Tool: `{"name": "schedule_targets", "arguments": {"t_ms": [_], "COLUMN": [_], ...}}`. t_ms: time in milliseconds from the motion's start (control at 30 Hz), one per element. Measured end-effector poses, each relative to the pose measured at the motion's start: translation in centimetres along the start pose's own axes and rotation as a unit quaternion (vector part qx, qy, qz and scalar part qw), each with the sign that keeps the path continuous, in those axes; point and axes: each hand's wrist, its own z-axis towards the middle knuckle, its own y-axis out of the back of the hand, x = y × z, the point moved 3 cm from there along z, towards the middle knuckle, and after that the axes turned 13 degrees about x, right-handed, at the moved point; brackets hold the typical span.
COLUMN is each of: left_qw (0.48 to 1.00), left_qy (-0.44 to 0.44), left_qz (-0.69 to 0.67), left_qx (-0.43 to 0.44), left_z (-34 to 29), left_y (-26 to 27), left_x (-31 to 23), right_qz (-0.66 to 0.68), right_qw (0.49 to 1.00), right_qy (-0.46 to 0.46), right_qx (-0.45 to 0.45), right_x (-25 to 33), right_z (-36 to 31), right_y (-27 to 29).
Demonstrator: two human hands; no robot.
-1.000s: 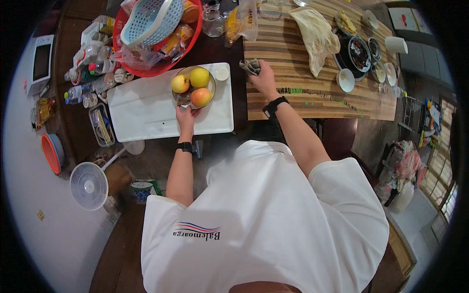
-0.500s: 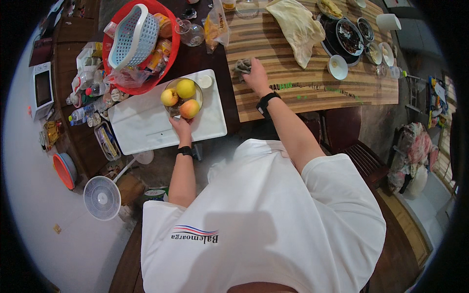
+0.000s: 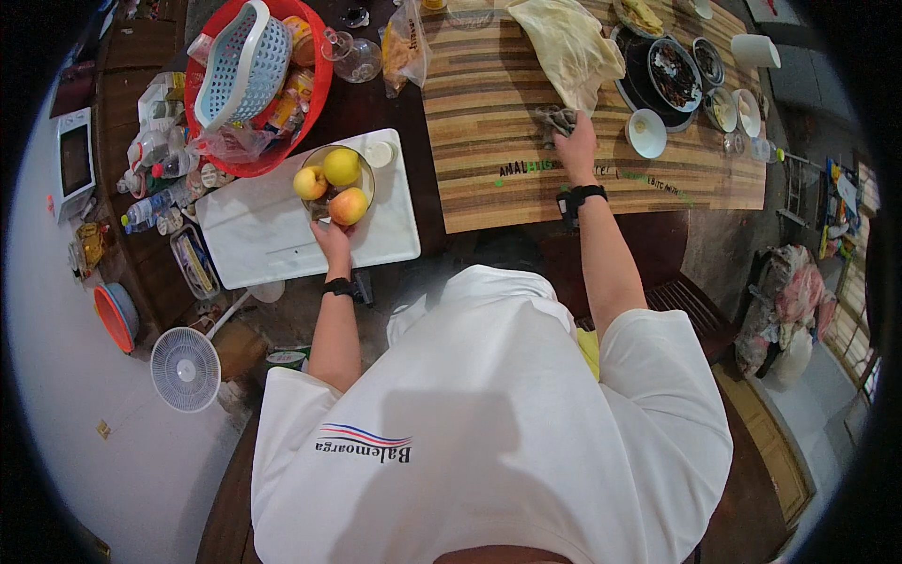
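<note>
My right hand (image 3: 576, 150) is closed on a crumpled grey cloth (image 3: 554, 122) and presses it on a striped wooden tabletop (image 3: 479, 141). Just beyond the cloth lies the tip of a cream-coloured sheet (image 3: 573, 52), its material unclear. On the left, my left hand (image 3: 333, 241) grips the near edge of a see-through bowl (image 3: 371, 179). Inside are a yellow apple (image 3: 341, 166), a yellowish apple (image 3: 309, 182) and a red-and-yellow apple (image 3: 348, 206). A white marble-look board (image 3: 272, 254) lies under the bowl; some of my left fingers are hidden.
A small white cup (image 3: 380, 154) stands beside the bowl. Behind it, a red basin (image 3: 324, 85) holds a light-blue basket (image 3: 249, 70). A glass jug (image 3: 355, 58) stands nearby. At the right are a white bowl (image 3: 645, 133) and a dark round tray (image 3: 648, 99) with dishes.
My right hand has slid the grey cloth rightward across the striped tabletop, to near the cream sheet. The left hand keeps its grip on the bowl; the whole view has shifted slightly.
</note>
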Motion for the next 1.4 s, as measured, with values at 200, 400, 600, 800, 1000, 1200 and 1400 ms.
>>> {"name": "schedule_targets", "arguments": {"t_ms": [200,400,600,800,1000,1200,1400], "left_qw": [1.000,0.996,0.999,0.999,0.999,0.999,1.000], "left_qy": [0.027,0.026,0.009,0.008,0.001,0.008,0.005], "left_qz": [0.008,0.071,0.035,-0.003,0.026,0.026,0.023], "left_qx": [-0.001,0.035,0.027,0.048,0.046,0.033,-0.002], "left_z": [-0.1,-0.6,-1.1,-0.2,-0.9,-0.8,-1.1], "left_y": [-0.1,0.4,-0.1,0.8,-0.2,-0.1,-0.5], "left_x": [-0.2,-0.8,-1.5,0.0,-1.1,-0.5,-0.9], "right_qz": [-0.043,-0.052,-0.035,-0.015,0.035,0.089,0.037], "right_qw": [0.998,0.998,0.999,0.991,0.981,0.965,0.974], "right_qy": [-0.034,0.000,0.025,0.123,0.177,0.212,0.194], "right_qx": [-0.020,-0.022,0.022,0.041,0.076,0.123,0.112], "right_x": [0.0,3.4,9.8,14.2,17.8,18.4,15.9], "right_z": [-0.6,-0.2,0.1,1.5,2.5,3.7,4.4], "right_y": [0.4,-3.6,-6.1,-11.2,-14.4,-15.0,-11.9]}}
